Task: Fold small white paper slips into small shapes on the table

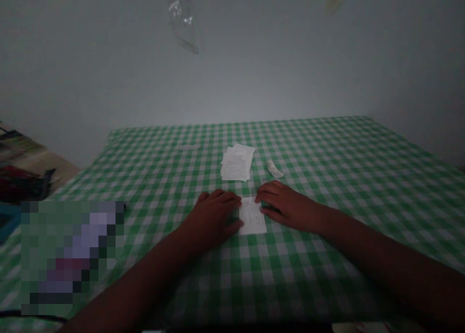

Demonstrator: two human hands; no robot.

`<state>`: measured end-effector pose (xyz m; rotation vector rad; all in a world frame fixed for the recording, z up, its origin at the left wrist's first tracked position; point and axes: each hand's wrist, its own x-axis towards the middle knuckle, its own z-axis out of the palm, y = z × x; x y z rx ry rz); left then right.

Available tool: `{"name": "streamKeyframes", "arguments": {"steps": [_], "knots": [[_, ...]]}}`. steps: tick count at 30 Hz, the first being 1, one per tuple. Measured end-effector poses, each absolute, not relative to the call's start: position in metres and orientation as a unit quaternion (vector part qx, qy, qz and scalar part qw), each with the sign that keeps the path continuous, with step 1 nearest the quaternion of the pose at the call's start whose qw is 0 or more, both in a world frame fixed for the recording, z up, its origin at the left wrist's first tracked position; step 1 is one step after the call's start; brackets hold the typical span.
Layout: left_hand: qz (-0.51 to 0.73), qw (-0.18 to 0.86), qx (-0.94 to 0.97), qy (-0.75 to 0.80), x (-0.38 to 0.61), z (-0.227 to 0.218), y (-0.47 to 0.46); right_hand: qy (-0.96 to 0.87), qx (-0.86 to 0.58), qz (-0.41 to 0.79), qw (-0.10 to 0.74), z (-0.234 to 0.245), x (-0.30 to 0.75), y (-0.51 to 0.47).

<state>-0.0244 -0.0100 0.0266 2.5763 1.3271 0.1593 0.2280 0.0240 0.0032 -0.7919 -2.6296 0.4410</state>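
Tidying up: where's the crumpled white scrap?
In the head view, the crumpled white scrap lies on the checked tablecloth, right of the paper stack and beyond the right hand.

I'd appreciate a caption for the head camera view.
Left hand and right hand flank a printed slip on green gingham.

Rows of tiny print on the white paper slip (251, 220) and the stacked sheets (235, 166), all too small to read.
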Motion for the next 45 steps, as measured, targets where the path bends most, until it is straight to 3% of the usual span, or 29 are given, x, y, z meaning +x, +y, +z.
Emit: {"name": "streamKeyframes", "arguments": {"steps": [9, 23, 34, 45], "knots": [[0.050, 0.104, 0.882, 0.458, -0.021, 0.031, -0.013, -0.921, -0.280, 0.151, 0.226, -0.006, 0.218, 0.036], [0.052, 0.106, 0.882, 0.457, -0.022, 0.033, -0.014, -0.924, -0.311, 0.169, 0.143, 0.013, 0.230, 0.014], [0.044, 0.092, 0.881, 0.463, -0.017, 0.030, -0.013, -0.908, -0.302, 0.177, 0.229, -0.004, 0.219, 0.037], [0.052, 0.077, 0.882, 0.462, -0.015, 0.030, -0.014, -0.896, -0.349, 0.159, 0.222, -0.006, 0.215, 0.037]]}}
